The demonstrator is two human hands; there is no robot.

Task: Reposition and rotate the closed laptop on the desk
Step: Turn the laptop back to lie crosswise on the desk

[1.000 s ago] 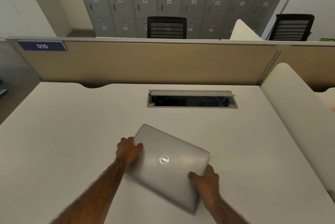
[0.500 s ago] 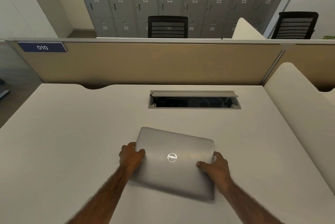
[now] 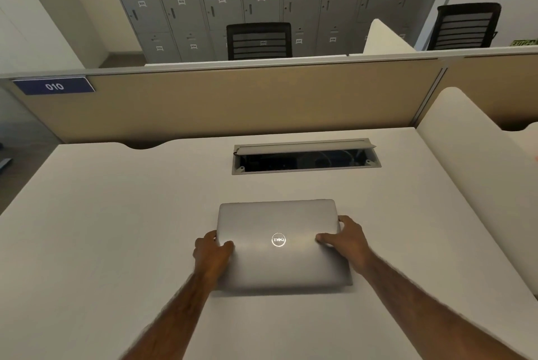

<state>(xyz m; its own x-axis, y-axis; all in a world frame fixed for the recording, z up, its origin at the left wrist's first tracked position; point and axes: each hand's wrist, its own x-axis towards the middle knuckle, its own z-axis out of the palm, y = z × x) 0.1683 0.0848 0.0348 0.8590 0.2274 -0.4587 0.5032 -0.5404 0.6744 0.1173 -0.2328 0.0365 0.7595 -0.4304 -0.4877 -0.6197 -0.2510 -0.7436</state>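
Note:
A closed silver laptop (image 3: 279,222) with a round logo on its lid lies flat on the white desk (image 3: 116,228), its long edges square to the desk's front. My left hand (image 3: 212,254) grips its left edge, thumb on the lid. My right hand (image 3: 346,240) grips its right edge, thumb on the lid and fingers around the side. Both forearms reach in from the bottom of the view.
An open cable tray (image 3: 305,157) is sunk into the desk just beyond the laptop. A beige partition (image 3: 233,103) with a blue "010" sign (image 3: 54,86) closes the back. A white side divider (image 3: 465,155) rises on the right. Office chairs and grey lockers stand behind.
The laptop has turned counter-clockwise from a slanted position to square with the desk and shifted a little right and away from me. Both hands stayed on its edges.

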